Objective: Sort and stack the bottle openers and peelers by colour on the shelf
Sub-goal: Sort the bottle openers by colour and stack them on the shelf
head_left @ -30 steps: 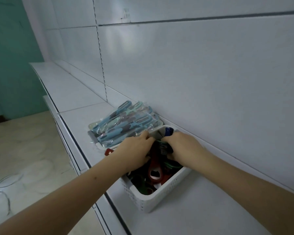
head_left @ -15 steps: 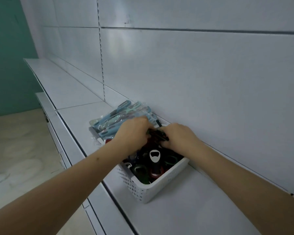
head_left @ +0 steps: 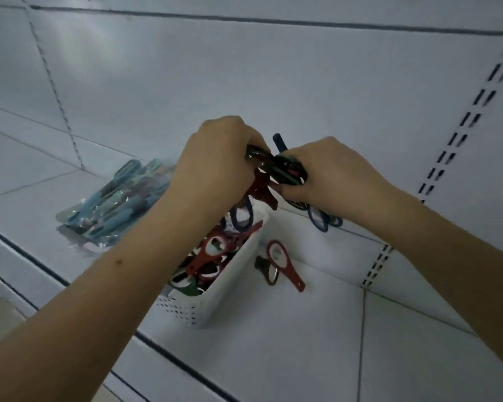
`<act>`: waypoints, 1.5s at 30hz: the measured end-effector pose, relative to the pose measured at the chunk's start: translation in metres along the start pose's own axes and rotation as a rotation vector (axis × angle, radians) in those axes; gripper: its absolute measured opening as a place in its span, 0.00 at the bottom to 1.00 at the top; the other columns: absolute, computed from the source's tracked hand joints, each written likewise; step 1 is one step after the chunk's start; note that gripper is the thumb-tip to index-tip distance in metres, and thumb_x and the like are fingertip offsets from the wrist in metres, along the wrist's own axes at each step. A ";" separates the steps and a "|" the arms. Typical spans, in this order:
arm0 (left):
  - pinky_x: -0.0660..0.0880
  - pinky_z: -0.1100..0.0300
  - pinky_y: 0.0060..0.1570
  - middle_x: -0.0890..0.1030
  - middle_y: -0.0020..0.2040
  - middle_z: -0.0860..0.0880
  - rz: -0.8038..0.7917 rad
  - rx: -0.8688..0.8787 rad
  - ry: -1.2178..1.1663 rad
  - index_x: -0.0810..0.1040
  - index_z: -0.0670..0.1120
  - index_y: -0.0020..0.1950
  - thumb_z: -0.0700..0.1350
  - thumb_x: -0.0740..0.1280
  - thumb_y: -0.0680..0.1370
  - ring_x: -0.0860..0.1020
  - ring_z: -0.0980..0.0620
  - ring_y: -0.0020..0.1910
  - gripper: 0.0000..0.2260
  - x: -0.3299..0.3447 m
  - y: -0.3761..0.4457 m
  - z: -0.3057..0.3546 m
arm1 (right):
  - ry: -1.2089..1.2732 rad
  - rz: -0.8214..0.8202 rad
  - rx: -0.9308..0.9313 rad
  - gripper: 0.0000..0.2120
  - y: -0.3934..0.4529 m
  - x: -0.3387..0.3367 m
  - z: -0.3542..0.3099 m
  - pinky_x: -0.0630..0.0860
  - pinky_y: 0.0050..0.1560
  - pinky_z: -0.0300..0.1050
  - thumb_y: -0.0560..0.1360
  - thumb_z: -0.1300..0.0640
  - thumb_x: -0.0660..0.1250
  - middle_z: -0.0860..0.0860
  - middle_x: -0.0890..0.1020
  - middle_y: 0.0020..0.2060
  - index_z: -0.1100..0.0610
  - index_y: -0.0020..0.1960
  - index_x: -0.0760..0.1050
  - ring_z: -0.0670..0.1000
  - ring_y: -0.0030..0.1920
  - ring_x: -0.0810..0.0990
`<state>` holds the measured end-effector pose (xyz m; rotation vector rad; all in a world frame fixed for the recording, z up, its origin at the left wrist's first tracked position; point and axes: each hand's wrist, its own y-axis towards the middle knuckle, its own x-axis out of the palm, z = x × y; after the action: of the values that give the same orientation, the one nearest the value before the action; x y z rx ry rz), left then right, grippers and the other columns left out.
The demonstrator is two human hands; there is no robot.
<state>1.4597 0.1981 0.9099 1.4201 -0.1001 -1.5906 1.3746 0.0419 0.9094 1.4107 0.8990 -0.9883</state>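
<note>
**Operator:** Both hands are up over the white basket [head_left: 215, 303]. My left hand [head_left: 212, 166] is curled round one end of a tangled clump of bottle openers [head_left: 285, 169], and my right hand [head_left: 328, 175] pinches the other end. Red, green and dark blue ones are mixed in it, and a few loops dangle below my right hand.

**Second:** Where's the rest of the stock?

**Operator:** Most openers lie in the basket on the shelf [head_left: 302, 358]. One red opener [head_left: 285, 264] lies on the shelf just beside the basket's right wall, touching a darker one [head_left: 263, 266]. The packaged peelers [head_left: 119, 204] sit in a loose pile to the basket's left, untouched as far as I can tell.

**Second:** So what stage is this?

**Operator:** Early, I'd say: I'm pulling a handful apart to split it by colour. Next I'd need to work one colour free without shaking the danglers loose.

**Second:** Anything changed from half a second back?

**Operator:** Yes. Then both hands were down in the basket; now they've lifted the clump clear of it, and the two openers have appeared on the shelf.
</note>
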 end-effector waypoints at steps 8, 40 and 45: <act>0.76 0.56 0.45 0.78 0.50 0.52 -0.198 0.145 -0.428 0.84 0.51 0.51 0.40 0.69 0.77 0.76 0.55 0.42 0.08 0.142 -0.058 0.097 | -0.076 -0.135 0.406 0.05 -0.157 0.031 0.082 0.64 0.29 0.42 0.72 0.50 0.70 0.42 0.72 0.30 0.43 0.45 0.75 0.47 0.33 0.74; 0.65 0.59 0.66 0.65 0.59 0.62 -0.757 -0.039 -0.108 0.68 0.62 0.65 0.79 0.60 0.63 0.64 0.59 0.62 0.36 0.161 -0.156 -0.013 | 0.325 -0.167 0.438 0.29 -0.230 0.095 0.122 0.69 0.62 0.40 0.75 0.38 0.65 0.44 0.71 0.66 0.48 0.72 0.65 0.44 0.62 0.70; 0.75 0.56 0.52 0.75 0.48 0.61 -0.704 -0.122 -0.196 0.73 0.60 0.50 0.62 0.75 0.68 0.74 0.58 0.50 0.17 0.162 -0.154 0.000 | -0.019 -0.056 0.496 0.23 -0.184 0.119 0.088 0.73 0.54 0.50 0.77 0.33 0.57 0.48 0.82 0.49 0.51 0.58 0.75 0.51 0.49 0.79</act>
<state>1.3938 0.1701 0.6979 1.2642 0.4205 -2.2601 1.2394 -0.0341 0.7316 1.7907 0.7067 -1.3258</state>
